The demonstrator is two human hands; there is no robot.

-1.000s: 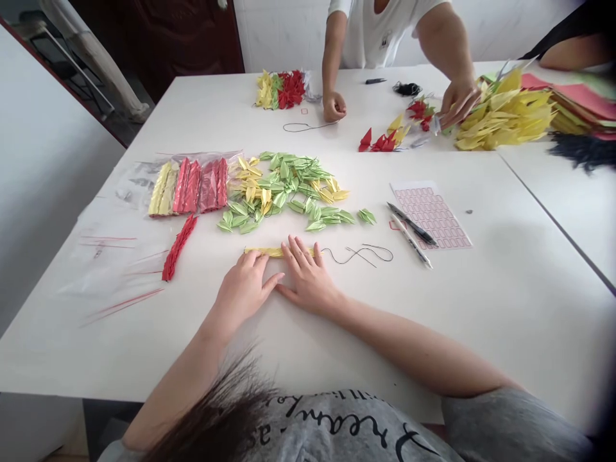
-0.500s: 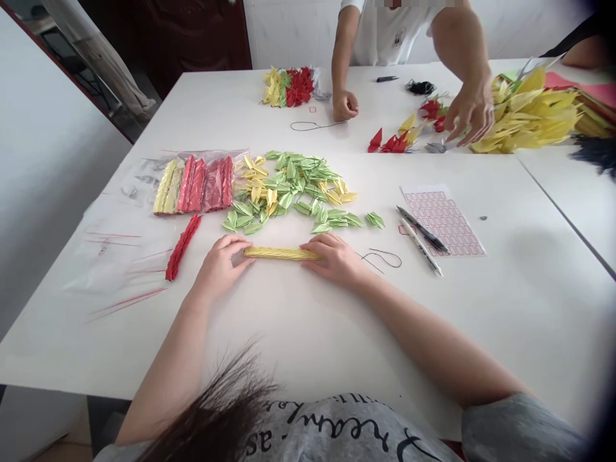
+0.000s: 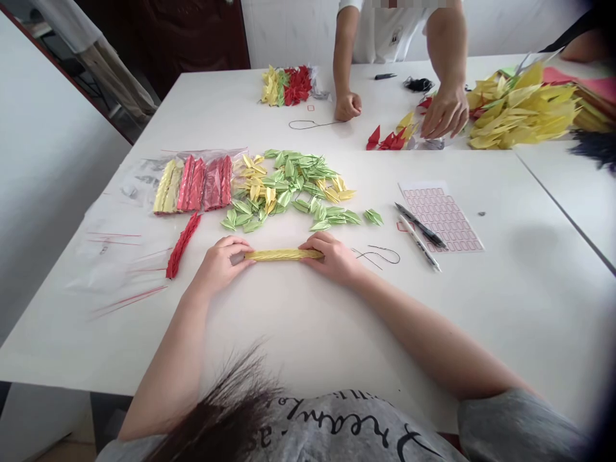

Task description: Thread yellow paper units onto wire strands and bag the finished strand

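A long, narrow stack of yellow folded paper pieces (image 3: 279, 255) lies across the white table in front of me. Fingers and thumb of my left hand (image 3: 224, 264) close on its left end. My right hand (image 3: 332, 256) grips the other end, its fingertips over the paper. A dark thread (image 3: 382, 256) trails on the table just right of my right hand. Beyond my hands spread loose green folded papers (image 3: 308, 173) with some yellow folded papers (image 3: 253, 173) among them. To the left of my left hand lies a red stack of folded paper (image 3: 183, 247).
Bagged yellow and red stacks (image 3: 192, 185) lie left, near thin red strips (image 3: 129, 298). Two pens (image 3: 421, 226) rest on a label sheet (image 3: 459, 221) at right. Across the table, a co-worker's hand (image 3: 447, 112) is over folded papers beside a yellow pile (image 3: 524, 106).
My hands keep hold of the yellow stack, with the right hand barely shifted. The co-worker's hand on the right side has moved leftward, away from the yellow pile.
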